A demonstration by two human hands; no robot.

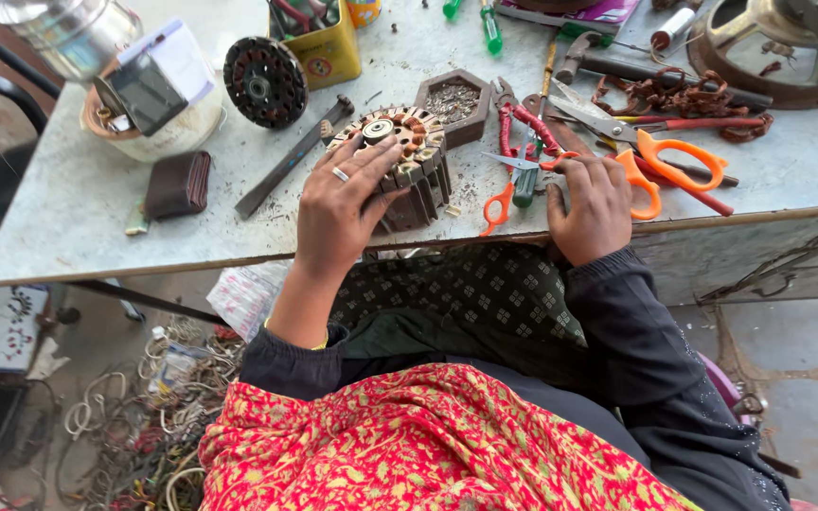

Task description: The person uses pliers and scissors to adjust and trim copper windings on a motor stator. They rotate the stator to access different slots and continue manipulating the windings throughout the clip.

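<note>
My left hand [338,208], with a ring on one finger, lies spread over a round motor stator [409,156] with copper windings that stands near the table's front edge. My right hand [596,206] rests on the table beside it, fingers curled near a green-handled screwdriver [525,180] and small orange scissors [504,194]. Whether the right fingers grip anything I cannot tell.
Large orange-handled scissors [660,156], red pliers [523,123], a hammer [617,66], a hexagonal tray of scraps [453,99], a black rotor disc [264,82], a yellow tin [324,47], a flat metal file [291,156] and a brown wallet [177,185] crowd the grey table [68,218]. Wire scraps litter the floor [144,407].
</note>
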